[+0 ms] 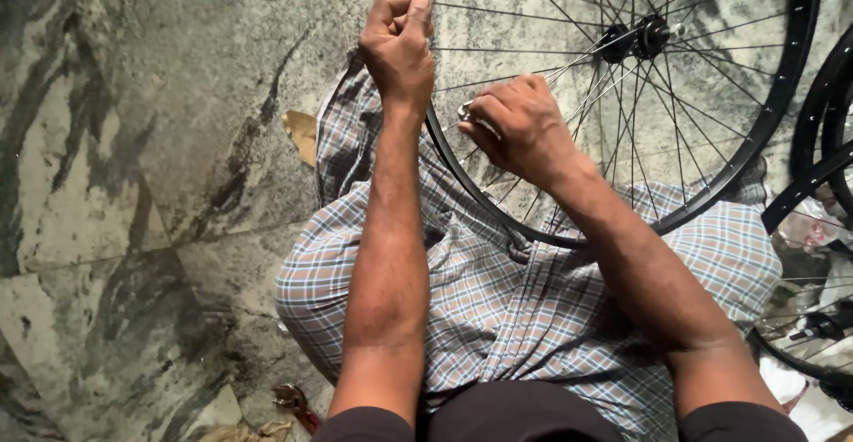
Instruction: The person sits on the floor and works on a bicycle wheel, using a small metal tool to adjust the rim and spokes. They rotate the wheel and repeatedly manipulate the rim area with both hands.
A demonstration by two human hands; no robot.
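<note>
A black bicycle wheel rim (782,87) with thin steel spokes and a dark hub (641,37) rests on my lap, which is covered by a checked cloth (524,309). My left hand (400,42) is closed around the rim at its left side. My right hand (520,127) sits just inside the rim, fingers pinched on a small silvery spoke tool (466,111) at a spoke near the rim.
More black wheel rims (822,153) lean at the right edge. The floor is grey-green veined stone slabs (133,184). A scrap of tan paper (302,133) lies by my knee, and a small reddish tool (295,402) lies at the bottom left.
</note>
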